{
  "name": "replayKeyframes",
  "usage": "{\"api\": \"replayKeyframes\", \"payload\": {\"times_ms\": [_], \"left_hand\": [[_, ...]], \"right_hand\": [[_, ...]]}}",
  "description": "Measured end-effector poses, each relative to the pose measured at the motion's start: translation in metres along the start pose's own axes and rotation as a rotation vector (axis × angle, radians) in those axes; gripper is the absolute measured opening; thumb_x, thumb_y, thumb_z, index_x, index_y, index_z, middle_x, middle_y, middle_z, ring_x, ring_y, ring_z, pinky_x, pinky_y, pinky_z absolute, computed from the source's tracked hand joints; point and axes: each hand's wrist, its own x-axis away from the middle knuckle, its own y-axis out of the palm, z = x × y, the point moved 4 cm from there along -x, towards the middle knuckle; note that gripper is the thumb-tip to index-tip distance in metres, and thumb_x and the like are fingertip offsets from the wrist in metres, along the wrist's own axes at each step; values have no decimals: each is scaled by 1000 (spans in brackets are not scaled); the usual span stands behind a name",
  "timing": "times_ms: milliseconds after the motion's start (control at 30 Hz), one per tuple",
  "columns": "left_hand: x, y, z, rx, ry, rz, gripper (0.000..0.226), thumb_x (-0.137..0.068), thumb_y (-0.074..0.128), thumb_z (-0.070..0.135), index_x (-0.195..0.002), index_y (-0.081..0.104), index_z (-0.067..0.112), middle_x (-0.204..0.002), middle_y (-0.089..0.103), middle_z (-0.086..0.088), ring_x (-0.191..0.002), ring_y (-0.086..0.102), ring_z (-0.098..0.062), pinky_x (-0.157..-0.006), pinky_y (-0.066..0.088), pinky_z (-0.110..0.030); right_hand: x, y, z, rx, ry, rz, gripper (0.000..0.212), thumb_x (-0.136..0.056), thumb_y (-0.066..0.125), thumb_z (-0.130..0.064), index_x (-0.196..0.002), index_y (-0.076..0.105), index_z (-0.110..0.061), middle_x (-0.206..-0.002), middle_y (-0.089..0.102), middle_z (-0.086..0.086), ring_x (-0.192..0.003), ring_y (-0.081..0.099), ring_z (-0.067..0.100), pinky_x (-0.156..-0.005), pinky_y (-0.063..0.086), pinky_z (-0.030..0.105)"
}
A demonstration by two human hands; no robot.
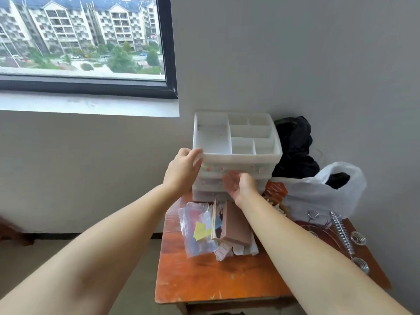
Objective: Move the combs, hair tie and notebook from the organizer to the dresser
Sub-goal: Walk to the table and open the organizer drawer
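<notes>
A white organizer (236, 155) with open top compartments and drawers below stands at the back of the orange-brown dresser (204, 276). My left hand (181, 171) grips its front left corner, thumb on the rim. My right hand (238, 183) is palm up and blurred, fingers hooked at the front of a drawer. The top compartments look bare. A brown notebook (235, 226) lies on the dresser just in front of the organizer, partly under my right forearm. Light comb teeth (280, 209) show to the right of my right wrist. I see no hair tie.
A clear zip bag of coloured paper (200, 228) and loose paper slips lie beside the notebook. A white plastic bag (322, 192) and a black bag (295, 151) crowd the right back corner. Metal spiral pieces (343, 230) lie along the right edge. The wall stands close behind.
</notes>
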Motion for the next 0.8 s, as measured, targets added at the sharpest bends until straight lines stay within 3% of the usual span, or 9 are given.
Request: {"api": "replayKeyframes", "payload": {"times_ms": [100,267,400,533,667,800], "left_hand": [[-10,-5,-4,17,22,28,26,-94,42,35,-110,58,21,-105,53,-12,-84,58,-37,-76,51,-40],[-15,-7,-8,-6,50,-1,28,-94,41,38,-108,60,24,-101,53,-11,-81,59,-37,-72,48,-36],[-17,-7,-5,42,20,-24,29,-95,38,38,-108,59,24,-97,47,-7,-81,58,-35,-67,42,-33],[-12,-8,-2,60,19,-45,30,-96,35,36,-113,56,21,-105,49,-13,-83,58,-37,-67,41,-33],[-3,-6,3,6,28,-90,34,-95,36,27,-127,45,20,-121,47,-16,-103,52,-38,-85,45,-41],[20,-2,12,-165,139,1,48,-90,45,27,-135,32,18,-140,34,-14,-131,30,-32,-111,24,-45]], "right_hand": [[6,-1,-1,-148,12,-25,31,-89,29,0,-82,58,-11,-62,72,4,-58,65,15,-46,50,23],[35,-24,22,-170,-33,16,29,-88,31,2,-92,57,-10,-79,66,7,-70,60,19,-62,48,30],[61,-47,41,-148,-71,66,31,-88,32,2,-81,58,-12,-76,66,7,-70,60,19,-61,48,30],[80,-63,60,-182,-49,107,27,-90,32,1,-87,55,-11,-83,62,9,-71,61,21,-61,49,32],[89,-68,66,-212,2,53,21,-93,35,-2,-99,54,-6,-89,63,13,-79,64,24,-65,52,34],[90,-75,56,-122,63,-40,22,-95,39,-9,-106,57,-2,-98,66,16,-90,65,26,-71,54,36]]}}
